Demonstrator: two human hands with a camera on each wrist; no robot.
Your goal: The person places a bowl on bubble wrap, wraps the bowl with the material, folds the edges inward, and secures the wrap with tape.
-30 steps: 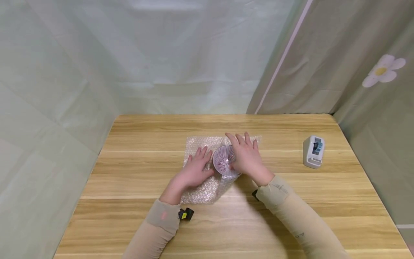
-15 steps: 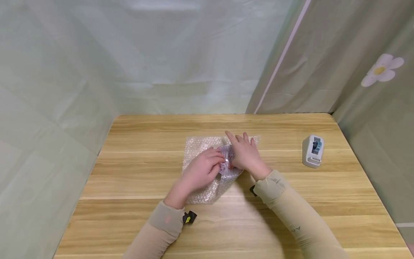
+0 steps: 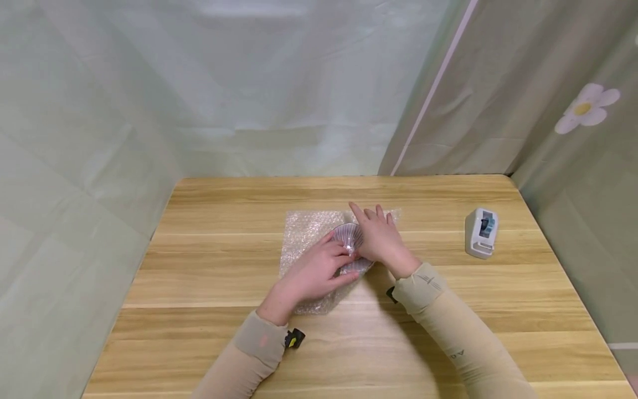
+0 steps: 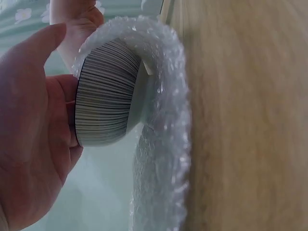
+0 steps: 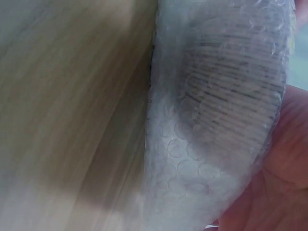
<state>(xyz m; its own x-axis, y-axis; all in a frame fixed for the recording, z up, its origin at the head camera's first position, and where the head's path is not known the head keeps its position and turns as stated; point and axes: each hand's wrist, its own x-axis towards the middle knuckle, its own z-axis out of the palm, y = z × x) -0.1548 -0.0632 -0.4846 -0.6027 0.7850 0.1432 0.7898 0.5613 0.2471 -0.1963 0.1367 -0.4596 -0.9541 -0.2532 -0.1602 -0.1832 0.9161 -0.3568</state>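
Observation:
A small bowl with dark and pale stripes stands upright on a sheet of bubble wrap. The wrap is drawn up around the bowl's right side and over its rim. My right hand holds that wrap at the rim, its thumb inside the bowl and its other fingers spread towards the back. My left hand reaches over the near left rim with its fingers inside the bowl, close to the right thumb. In the left wrist view, the left fingertips are hidden behind the bowl, and the thumb points free of it.
A white tape dispenser with a blue roll stands on the right side of the wooden table. Pale curtains hang behind the table and at both sides.
The left hand has moved right, from lying on the bubble wrap beside the bowl to reaching over the rim into it. The right hand has stayed nearly still at the bowl.

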